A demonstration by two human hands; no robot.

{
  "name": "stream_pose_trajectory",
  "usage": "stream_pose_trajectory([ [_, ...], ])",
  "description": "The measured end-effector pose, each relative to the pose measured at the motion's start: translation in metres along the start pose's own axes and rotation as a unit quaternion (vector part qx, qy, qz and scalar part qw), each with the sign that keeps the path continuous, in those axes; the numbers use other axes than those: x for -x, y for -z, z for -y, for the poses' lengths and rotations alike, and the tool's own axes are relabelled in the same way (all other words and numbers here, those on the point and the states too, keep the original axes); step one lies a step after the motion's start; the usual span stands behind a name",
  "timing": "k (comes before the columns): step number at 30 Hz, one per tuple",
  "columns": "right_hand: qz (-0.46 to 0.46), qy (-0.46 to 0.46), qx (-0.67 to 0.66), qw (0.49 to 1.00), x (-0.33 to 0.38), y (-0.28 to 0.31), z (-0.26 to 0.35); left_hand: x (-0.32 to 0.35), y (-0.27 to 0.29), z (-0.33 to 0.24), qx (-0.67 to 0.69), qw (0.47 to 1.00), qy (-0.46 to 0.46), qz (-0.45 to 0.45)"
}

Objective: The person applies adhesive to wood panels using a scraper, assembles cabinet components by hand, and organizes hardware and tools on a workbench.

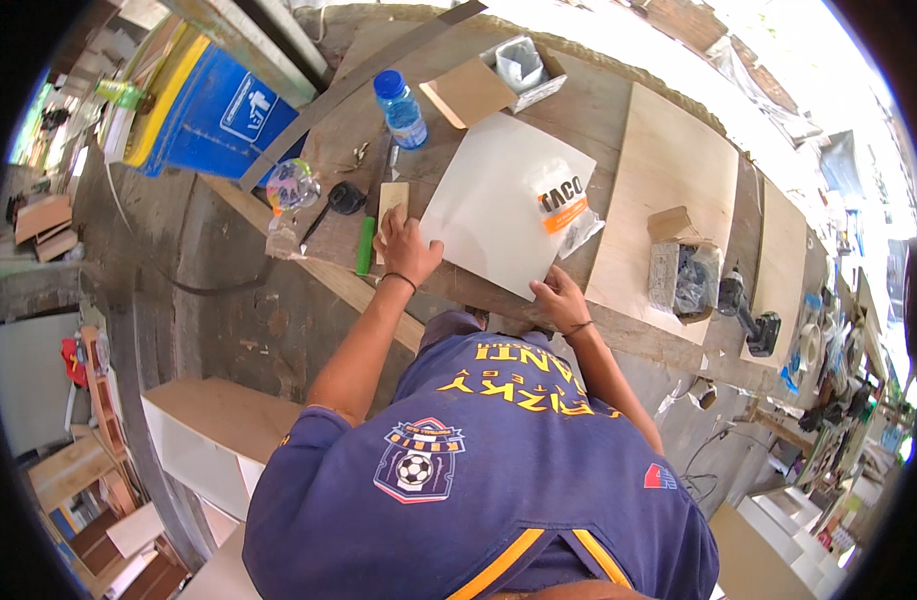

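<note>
A white flat panel point(488, 190) lies on the workbench in front of me. My right hand point(561, 302) pinches its near right corner, thumb on top and the other fingers mostly hidden below. At the panel's left corner, my left hand point(408, 252) is open, its fingers resting on a small pale wooden strip point(393, 195) and its thumb apart, beside the panel edge. A clear plastic packet point(568, 210) with an orange band lies on the panel's right part. Close to the left hand are a green-handled tool point(365, 246) and a black tape measure point(347, 198).
A blue-capped bottle point(400, 110) and an open carton point(523, 75) stand farther back. To the right are a plywood sheet point(658, 190), a small box of bags point(685, 275) and a cordless drill point(748, 315). A blue bin point(213, 115) stands left of the bench.
</note>
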State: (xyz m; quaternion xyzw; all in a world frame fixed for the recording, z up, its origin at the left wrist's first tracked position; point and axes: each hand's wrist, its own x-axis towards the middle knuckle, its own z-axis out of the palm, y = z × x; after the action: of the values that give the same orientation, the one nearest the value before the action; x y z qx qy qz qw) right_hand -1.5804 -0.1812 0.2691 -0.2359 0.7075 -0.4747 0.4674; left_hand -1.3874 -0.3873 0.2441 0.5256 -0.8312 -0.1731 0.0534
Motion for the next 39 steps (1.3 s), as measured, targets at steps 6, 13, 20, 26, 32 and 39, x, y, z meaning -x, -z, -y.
stream_pose_trajectory([
  [6, -0.031, -0.012, 0.416, 0.909, -0.01, 0.027, 0.029, 0.031, -0.001, -0.005, 0.058, 0.996, -0.051, 0.053],
  [13, -0.252, 0.206, 0.397, 0.858, -0.051, 0.046, 0.009, 0.056, -0.014, -0.025, 0.161, 0.982, -0.095, 0.031],
  [20, -0.2, 0.095, 0.343, 0.913, -0.099, 0.054, 0.013, 0.039, -0.008, -0.034, 0.443, 0.88, 0.115, 0.131],
  [26, -0.212, 0.12, 0.233, 0.942, -0.091, 0.06, 0.001, 0.042, 0.019, -0.047, 0.574, 0.743, 0.169, 0.299],
  [32, -0.253, 0.059, 0.236, 0.936, -0.091, 0.072, 0.019, 0.072, 0.045, -0.063, 0.64, 0.73, 0.09, 0.222],
  [39, -0.338, 0.273, 0.265, 0.861, -0.065, 0.068, -0.001, 0.126, 0.091, -0.033, 0.636, 0.727, 0.122, 0.226],
])
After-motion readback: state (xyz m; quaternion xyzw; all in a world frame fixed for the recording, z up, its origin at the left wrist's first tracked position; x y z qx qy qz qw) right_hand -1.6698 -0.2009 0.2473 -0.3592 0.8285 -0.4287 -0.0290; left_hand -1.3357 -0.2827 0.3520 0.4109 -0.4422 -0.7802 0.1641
